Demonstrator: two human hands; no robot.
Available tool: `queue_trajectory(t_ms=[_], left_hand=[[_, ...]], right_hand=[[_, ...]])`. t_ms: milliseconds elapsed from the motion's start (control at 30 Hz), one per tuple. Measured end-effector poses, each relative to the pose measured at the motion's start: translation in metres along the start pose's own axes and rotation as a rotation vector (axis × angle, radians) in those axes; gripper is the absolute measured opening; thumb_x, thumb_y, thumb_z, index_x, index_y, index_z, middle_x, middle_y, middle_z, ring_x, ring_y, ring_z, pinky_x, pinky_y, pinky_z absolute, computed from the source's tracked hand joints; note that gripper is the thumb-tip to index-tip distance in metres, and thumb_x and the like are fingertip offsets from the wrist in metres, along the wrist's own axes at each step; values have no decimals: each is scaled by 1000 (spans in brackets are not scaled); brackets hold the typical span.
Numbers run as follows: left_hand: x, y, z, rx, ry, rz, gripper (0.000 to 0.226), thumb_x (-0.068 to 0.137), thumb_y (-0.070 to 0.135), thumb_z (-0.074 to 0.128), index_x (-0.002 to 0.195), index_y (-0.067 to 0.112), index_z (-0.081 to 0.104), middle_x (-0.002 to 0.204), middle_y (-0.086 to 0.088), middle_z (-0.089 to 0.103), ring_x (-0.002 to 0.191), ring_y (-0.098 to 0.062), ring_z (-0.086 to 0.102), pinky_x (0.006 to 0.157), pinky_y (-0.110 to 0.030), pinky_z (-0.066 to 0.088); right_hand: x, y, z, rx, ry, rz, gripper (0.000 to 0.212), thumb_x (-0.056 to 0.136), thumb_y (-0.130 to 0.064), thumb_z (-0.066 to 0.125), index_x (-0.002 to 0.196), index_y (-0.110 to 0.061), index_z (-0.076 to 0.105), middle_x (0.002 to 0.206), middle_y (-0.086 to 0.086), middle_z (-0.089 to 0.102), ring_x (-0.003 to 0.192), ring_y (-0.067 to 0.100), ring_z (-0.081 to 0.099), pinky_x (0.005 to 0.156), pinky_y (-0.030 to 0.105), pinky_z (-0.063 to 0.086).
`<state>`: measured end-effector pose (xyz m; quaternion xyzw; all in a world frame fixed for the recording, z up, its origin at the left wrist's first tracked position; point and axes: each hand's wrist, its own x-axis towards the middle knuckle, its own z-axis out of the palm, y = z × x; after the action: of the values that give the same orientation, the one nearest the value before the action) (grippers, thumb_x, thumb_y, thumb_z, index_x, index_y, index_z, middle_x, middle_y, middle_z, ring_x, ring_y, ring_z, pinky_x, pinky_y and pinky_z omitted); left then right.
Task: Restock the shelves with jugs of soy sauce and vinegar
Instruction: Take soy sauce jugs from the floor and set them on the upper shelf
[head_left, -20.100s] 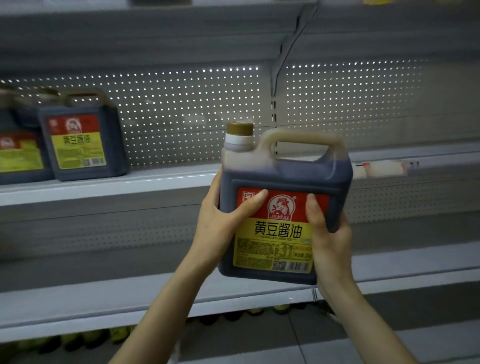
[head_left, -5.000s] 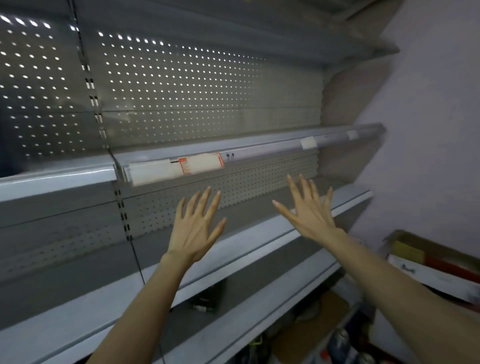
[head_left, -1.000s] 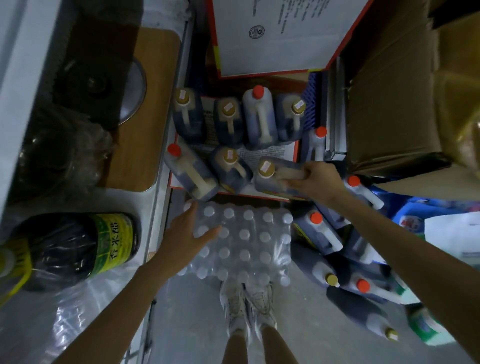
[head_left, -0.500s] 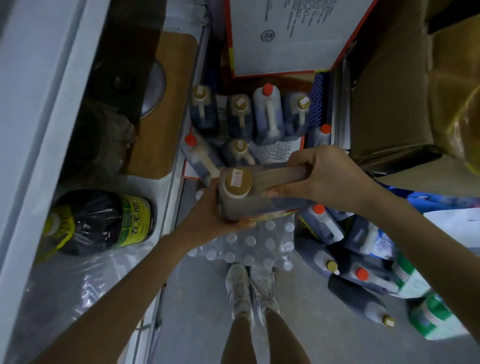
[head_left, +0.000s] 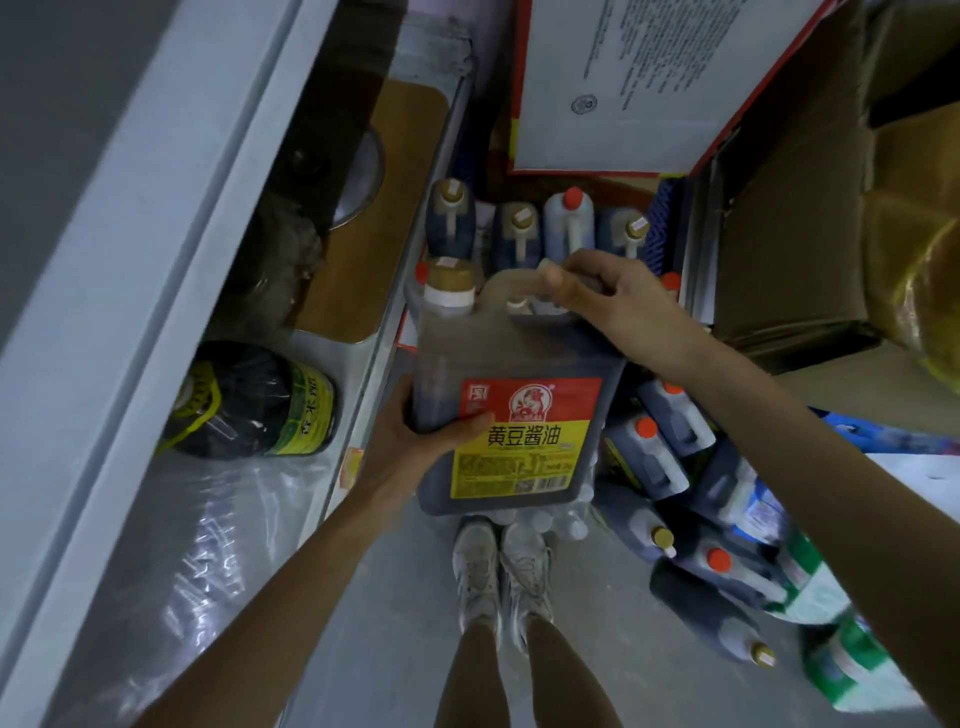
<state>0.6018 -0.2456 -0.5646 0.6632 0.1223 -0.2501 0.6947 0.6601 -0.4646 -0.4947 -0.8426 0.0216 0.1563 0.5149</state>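
My right grip (head_left: 613, 301) is clamped around the top handle of a soy sauce jug (head_left: 511, 410), and my left grip (head_left: 415, 436) cups its lower left side, thumb pressed on the red and yellow label. I hold the jug upright in the air, above my shoes (head_left: 501, 571). Beyond my right grip stands a row of capped jugs (head_left: 519, 228); below that arm more jugs (head_left: 670, 457) lie heaped on the floor. Left of my left grip, a dark bottle (head_left: 249, 400) lies on the bottom shelf (head_left: 332, 364).
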Motion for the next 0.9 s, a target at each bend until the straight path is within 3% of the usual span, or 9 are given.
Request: queue_trajectory(t_ms=[133, 200, 267, 333, 433, 533, 667, 800, 900], left_hand=[[-12, 14, -7, -167, 34, -8, 65, 46, 28, 89, 105, 18, 63, 90, 6, 75, 86, -13, 71, 69, -22, 55], [-13, 23, -12, -230, 45, -16, 56, 55, 26, 85, 106, 19, 64, 91, 5, 75, 86, -14, 71, 69, -22, 54], [-12, 33, -17, -268, 53, -9, 68, 49, 34, 92, 109, 18, 65, 97, 1, 74, 91, -18, 71, 72, -25, 55], [-9, 44, -21, -280, 87, 3, 78, 39, 45, 93, 109, 21, 68, 106, -6, 73, 98, -25, 69, 76, -31, 56], [-7, 57, -24, -298, 107, -9, 90, 35, 49, 93, 114, 16, 66, 111, -12, 70, 100, -30, 68, 79, -37, 56], [-11, 72, -23, -281, 91, 6, 79, 50, 40, 91, 119, 11, 63, 108, -13, 71, 96, -29, 70, 75, -35, 57], [-21, 109, -13, -254, 93, 43, 58, 67, 28, 83, 119, 12, 62, 107, -14, 71, 96, -32, 69, 85, -46, 56], [-35, 165, 1, -207, 83, 115, 63, 67, 44, 70, 122, 14, 60, 107, -14, 71, 96, -31, 70, 88, -51, 54], [-46, 213, 10, -192, 58, 220, 62, 71, 46, 65, 124, 14, 58, 107, -13, 71, 93, -28, 71, 81, -43, 57]], right_hand=[[-1, -9, 8, 186, 57, -24, 63, 80, -74, 43, 116, -24, 58, 100, -12, 55, 97, -5, 51, 83, 14, 38], [-1, -5, 22, 347, 61, 126, 77, 62, -90, 46, 120, -39, 51, 119, -11, 57, 111, 2, 54, 94, 25, 43], [-7, 2, 40, 488, -14, 305, 98, 46, -97, 47, 127, -40, 45, 129, -4, 60, 111, 10, 61, 99, 36, 46], [-19, 5, 56, 533, -96, 344, 107, 51, -91, 55, 138, -31, 41, 122, -7, 65, 105, 7, 66, 97, 36, 50], [-29, -2, 68, 567, -15, 283, 80, 69, -60, 59, 136, -20, 45, 108, -12, 68, 92, -3, 67, 79, 17, 54], [-31, -21, 71, 610, 116, 319, 82, 58, -64, 64, 127, -21, 53, 106, -6, 71, 96, 11, 69, 92, 35, 54], [-38, -48, 59, 658, 225, 323, 60, 59, -62, 65, 107, -27, 62, 96, -7, 74, 95, 13, 69, 93, 37, 53], [-44, -94, 31, 647, 328, 234, 58, 60, -63, 65, 107, -30, 62, 98, -9, 74, 98, 12, 68, 99, 42, 49], [-52, -140, 4, 612, 418, 147, 65, 59, -64, 64, 108, -22, 63, 91, -5, 73, 89, 12, 70, 89, 40, 55]])
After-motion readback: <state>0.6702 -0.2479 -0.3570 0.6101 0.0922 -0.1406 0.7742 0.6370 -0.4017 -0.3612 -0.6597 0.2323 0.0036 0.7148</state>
